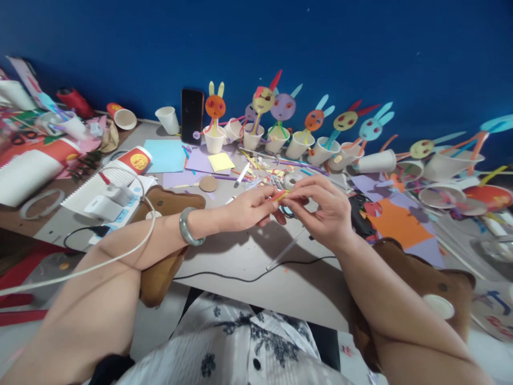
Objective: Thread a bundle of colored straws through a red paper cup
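- Paper cups, white and smooth with tapering walls, stand in a row near the flat blue wall; a few lie tipped over at the right.
- Several cups carry round paper rabbit heads with long pointed ears, in orange, yellow, purple and light blue.
- Flat sheets lie about: light blue paper at the left, jagged-edged orange paper at the right, and a small pale yellow piece.
- Two brown cushions, soft-looking and matt, lie at either side by the forearms.
- A smooth greenish-grey bangle circles the left wrist.
- The yellow-and-red strip is small and narrow, mostly yellow with red on it; the fingers hide part of its length.
- It is held above the tabletop, between the two hands: the left hand has its fingers closed on one end, the right hand pinches the other with thumb and fingertips.
- Loose paper scraps crowd the space just beyond the hands.
- Toward the body, grey surface runs to the front edge, crossed by a thin black cable and a clear stick.
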Motion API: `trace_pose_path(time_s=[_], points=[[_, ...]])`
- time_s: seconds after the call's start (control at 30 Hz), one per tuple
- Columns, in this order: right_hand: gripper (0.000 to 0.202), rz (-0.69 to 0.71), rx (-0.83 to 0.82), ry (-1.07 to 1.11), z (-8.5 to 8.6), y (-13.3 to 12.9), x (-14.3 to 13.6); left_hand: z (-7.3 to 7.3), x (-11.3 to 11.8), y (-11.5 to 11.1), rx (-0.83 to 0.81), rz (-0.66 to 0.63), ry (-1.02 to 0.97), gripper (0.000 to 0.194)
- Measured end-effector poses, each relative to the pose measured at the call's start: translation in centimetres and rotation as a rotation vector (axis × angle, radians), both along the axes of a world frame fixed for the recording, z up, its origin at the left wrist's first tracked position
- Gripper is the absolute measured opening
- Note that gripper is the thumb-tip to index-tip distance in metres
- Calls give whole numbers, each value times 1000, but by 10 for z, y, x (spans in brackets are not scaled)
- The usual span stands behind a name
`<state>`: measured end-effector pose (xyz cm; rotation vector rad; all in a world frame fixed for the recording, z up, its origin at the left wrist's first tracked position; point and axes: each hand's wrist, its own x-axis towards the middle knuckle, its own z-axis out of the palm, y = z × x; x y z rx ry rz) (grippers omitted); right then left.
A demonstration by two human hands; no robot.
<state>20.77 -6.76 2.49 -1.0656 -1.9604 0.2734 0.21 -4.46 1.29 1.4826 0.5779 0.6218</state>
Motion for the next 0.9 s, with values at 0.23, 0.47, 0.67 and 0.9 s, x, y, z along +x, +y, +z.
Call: trace_pose_path(time_s=[0.23, 0.47, 0.67, 0.9], points=[[29, -71, -231, 226, -6, -2, -6, -2, 1, -1, 44, -6, 11, 22], [38, -33, -437, 294, -3, -3, -8, -3, 1, 1, 34, -43, -17, 23], [39, 16, -495, 319, 0, -3, -10, 4, -1, 3, 104, -6, 56, 20], [37, 4, -523, 324, 3, -4, -9, 13, -3, 4, 279, 48, 109, 27]])
